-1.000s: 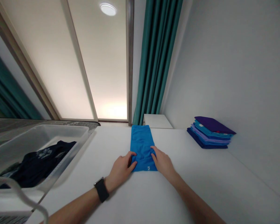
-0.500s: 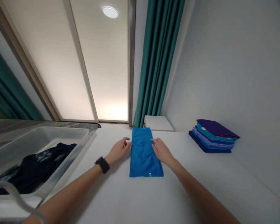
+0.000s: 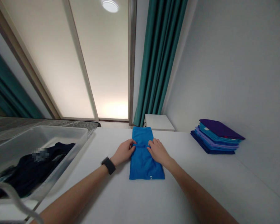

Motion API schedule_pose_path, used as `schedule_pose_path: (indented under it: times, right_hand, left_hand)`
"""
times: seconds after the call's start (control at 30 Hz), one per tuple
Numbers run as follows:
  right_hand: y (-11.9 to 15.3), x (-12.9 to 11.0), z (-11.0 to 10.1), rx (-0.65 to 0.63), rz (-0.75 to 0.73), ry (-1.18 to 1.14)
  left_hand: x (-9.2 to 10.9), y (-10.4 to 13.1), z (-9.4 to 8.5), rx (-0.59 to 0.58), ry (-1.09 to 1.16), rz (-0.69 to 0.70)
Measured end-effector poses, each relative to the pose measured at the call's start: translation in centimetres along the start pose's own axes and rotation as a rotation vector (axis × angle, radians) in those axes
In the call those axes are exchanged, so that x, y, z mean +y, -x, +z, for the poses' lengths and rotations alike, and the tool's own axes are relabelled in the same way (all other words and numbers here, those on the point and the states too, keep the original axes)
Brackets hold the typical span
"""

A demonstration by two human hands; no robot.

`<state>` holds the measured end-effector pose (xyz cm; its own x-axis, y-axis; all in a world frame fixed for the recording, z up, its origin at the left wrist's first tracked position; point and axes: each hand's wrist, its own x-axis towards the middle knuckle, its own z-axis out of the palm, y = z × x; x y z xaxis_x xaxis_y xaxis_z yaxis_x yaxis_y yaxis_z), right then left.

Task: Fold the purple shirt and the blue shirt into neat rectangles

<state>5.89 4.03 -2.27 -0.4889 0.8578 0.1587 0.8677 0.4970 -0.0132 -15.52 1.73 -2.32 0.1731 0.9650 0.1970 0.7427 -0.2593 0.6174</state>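
Note:
A blue folded garment point(image 3: 146, 165) lies as a long strip on the white table, with small white lettering at its near edge. My left hand point(image 3: 124, 151) is closed on its left edge around mid-length, thumb and fingers pinching the cloth. Across from it, my right hand point(image 3: 159, 151) has its curled fingers on the right edge at the same height. A crease runs across the cloth between the two hands. A dark watch point(image 3: 108, 165) is on my left wrist.
At the left stands a translucent plastic tub point(image 3: 82, 137) with dark clothing point(image 3: 35, 165) inside. A stack of folded purple and blue clothes point(image 3: 216, 138) sits on the table's right. A pale cable point(image 3: 16, 196) crosses the lower left. Behind are a white cabinet point(image 3: 159, 122) and a green curtain point(image 3: 161, 59).
Both hands have moved inward, from beside the blue garment onto its edges. Their fingers have closed on the cloth, and a crosswise crease now shows between them.

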Motion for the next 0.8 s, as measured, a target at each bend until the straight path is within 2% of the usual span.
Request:
schedule_pose_path:
  times: [0.2,0.37,0.43,0.53,0.57,0.67,0.8]
  right_hand:
    - [-0.9,0.5,-0.1,-0.071,0.031,-0.145]
    - [-1.2,0.5,0.4,-0.085,0.034,-0.155]
    - [-1.0,0.3,0.7,-0.065,0.034,-0.122]
    - [-0.9,0.1,1.0,-0.042,0.029,-0.085]
    - [-0.9,0.1,1.1,-0.041,0.028,-0.083]
    - [-0.9,0.1,1.4,-0.038,0.028,-0.085]
    - [-1.1,0.3,1.6,-0.03,0.028,-0.094]
  left_hand:
    - [-0.2,-0.4,0.4,0.06,0.115,-0.031]
    - [-1.0,-0.9,0.9,0.044,0.041,-0.068]
    - [-0.4,-0.6,0.7,0.089,-0.048,-0.024]
    - [1.8,0.7,0.2,0.17,-0.227,0.116]
    - [2.7,1.3,0.2,0.162,-0.277,0.169]
    - [4.9,3.6,1.0,0.039,-0.378,0.321]
    - [5.0,5.5,3.5,-0.034,-0.465,0.363]
